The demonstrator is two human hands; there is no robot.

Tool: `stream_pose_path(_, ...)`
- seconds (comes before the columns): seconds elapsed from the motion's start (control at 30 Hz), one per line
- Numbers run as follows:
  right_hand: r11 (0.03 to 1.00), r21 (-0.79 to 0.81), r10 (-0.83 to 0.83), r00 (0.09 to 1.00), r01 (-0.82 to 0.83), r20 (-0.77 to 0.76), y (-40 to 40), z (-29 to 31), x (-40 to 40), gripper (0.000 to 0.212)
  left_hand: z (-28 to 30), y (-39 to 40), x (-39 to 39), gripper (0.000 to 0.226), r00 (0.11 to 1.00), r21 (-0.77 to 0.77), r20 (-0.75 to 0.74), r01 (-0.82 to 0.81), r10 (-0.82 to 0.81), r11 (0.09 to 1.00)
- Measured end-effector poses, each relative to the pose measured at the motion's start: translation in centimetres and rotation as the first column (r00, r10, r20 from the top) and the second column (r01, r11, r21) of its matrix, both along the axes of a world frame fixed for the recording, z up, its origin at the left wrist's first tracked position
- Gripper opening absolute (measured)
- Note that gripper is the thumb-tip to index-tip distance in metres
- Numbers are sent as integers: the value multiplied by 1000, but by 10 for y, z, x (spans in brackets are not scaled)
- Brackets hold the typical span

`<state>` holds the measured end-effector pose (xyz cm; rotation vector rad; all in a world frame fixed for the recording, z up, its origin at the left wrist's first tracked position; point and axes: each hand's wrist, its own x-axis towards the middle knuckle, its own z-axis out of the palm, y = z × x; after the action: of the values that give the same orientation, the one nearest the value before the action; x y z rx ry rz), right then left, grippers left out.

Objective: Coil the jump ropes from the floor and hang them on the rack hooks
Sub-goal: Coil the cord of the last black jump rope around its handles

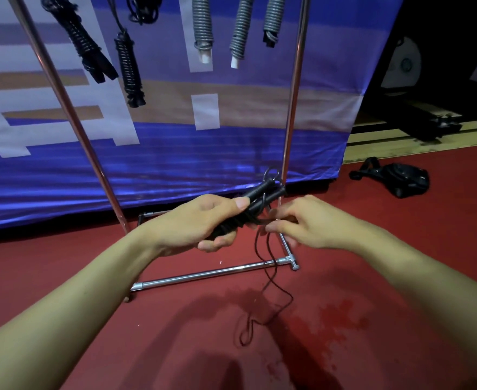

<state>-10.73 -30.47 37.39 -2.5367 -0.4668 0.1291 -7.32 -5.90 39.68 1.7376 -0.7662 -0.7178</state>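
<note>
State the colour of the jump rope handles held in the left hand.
Black, seen in the head view: handles in the left hand.

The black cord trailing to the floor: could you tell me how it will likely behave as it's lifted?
The black cord probably stays floppy: it sags in loose curves below the right hand. It looks thin, so likely light, and its floor loops may tangle.

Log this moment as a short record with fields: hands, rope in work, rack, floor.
left hand: grips the black handles and wrapped cord
right hand: pinches the cord beside the bundle
black jump rope: loose end trails down to the red floor, not yet fully coiled
rack: coiled ropes hang on it, black ones left, grey ones right
behind the rack: blue banner
floor, right: black bag
</note>
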Motion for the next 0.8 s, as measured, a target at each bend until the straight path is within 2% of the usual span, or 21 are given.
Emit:
stream_pose_path(0.07,978,204,4,984,33,-178,5,3,-1,11,-1,1,1,44,999,34,-16,29,-29,999)
stream_pose_path(0.13,920,380,13,961,97,-276,6,4,0,20,-6,1,3,44,996,109,-29,89,-86,990)
stream_pose_path(0.2,838,516,46,919,178,-391,6,7,1,33,-12,-2,2,39,986,145,-32,164,-161,976)
stream_pose_path(0.27,731,626,108,860,271,-498,5,7,3,35,-15,-3,2,37,980,158,-27,198,-196,967)
stream_pose_path(0.37,593,708,162,805,382,-570,13,7,3,32,-16,-4,6,39,971,227,6,231,-239,946)
stream_pose_path(0.47,519,752,117,838,406,-533,26,11,3,35,-19,-7,6,42,955,288,16,279,-296,916)
stream_pose_path(0.53,415,776,98,825,474,-556,30,14,3,43,-21,-11,6,31,958,278,-5,278,-288,920)
stream_pose_path(0.6,321,779,98,799,539,-593,30,19,3,43,-20,-12,7,21,967,258,-33,253,-253,932)
stream_pose_path(0.73,399,712,72,754,578,-653,26,24,3,17,-21,-12,9,20,968,292,-45,248,-246,924)
stream_pose_path(0.8,429,689,48,746,585,-664,27,25,3,13,-20,-15,6,25,965,335,-38,257,-259,907)
